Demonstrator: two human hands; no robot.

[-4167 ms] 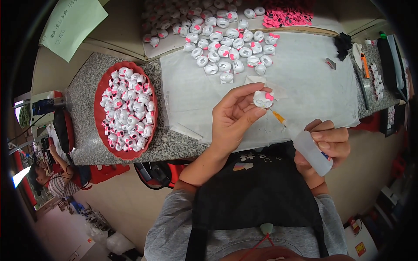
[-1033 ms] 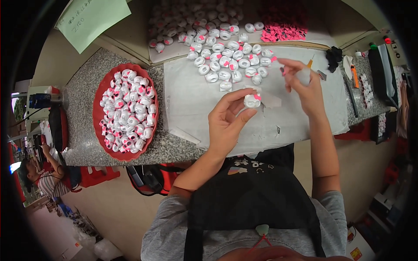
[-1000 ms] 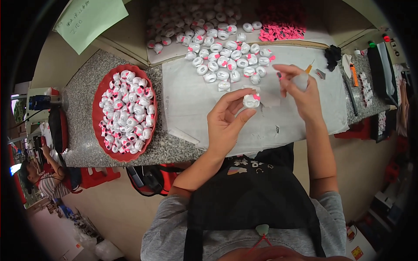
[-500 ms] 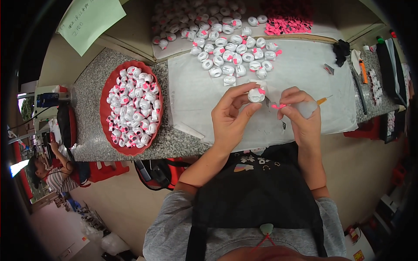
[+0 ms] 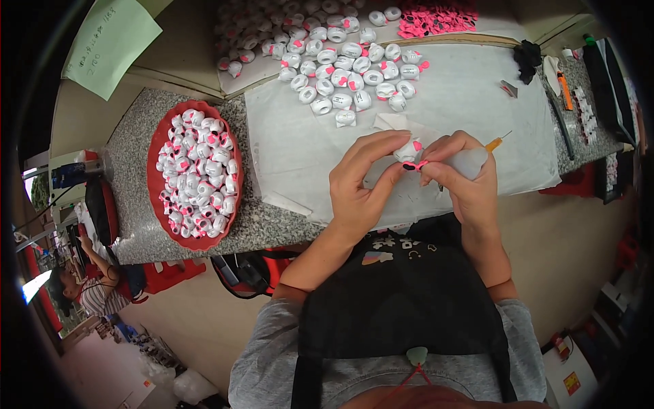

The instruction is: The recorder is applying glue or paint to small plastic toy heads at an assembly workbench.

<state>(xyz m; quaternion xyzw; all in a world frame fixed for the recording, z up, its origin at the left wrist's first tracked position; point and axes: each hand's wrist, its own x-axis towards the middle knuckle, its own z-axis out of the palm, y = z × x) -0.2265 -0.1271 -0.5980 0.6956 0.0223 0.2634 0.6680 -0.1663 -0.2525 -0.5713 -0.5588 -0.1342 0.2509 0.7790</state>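
Observation:
My left hand (image 5: 357, 183) is closed on a small white figurine head (image 5: 407, 150) with a pink bow, pinched between thumb and fingers. My right hand (image 5: 471, 187) pinches a small pink piece (image 5: 417, 165) with a dark patch, held right against the near side of the head; whether they touch I cannot tell. Tucked in the same right hand is a translucent squeeze bottle (image 5: 470, 162), whose yellow nozzle (image 5: 494, 144) and thin needle point away to the upper right. Both hands are above the white paper sheet (image 5: 300, 160) on the worktop.
Many similar white heads (image 5: 351, 65) lie beyond my hands. Behind them is a heap of pink pieces (image 5: 436, 19). A red scalloped basin (image 5: 155, 194) full of heads stands at left. Right of the sheet lie an orange cutter (image 5: 565, 92) and a black cloth (image 5: 526, 60). A person (image 5: 99, 290) sits far left.
The right hand has brought the pink piece leftward to the white head, so the two hands now nearly meet. The head has tilted in my left fingers. The whole view has shifted slightly.

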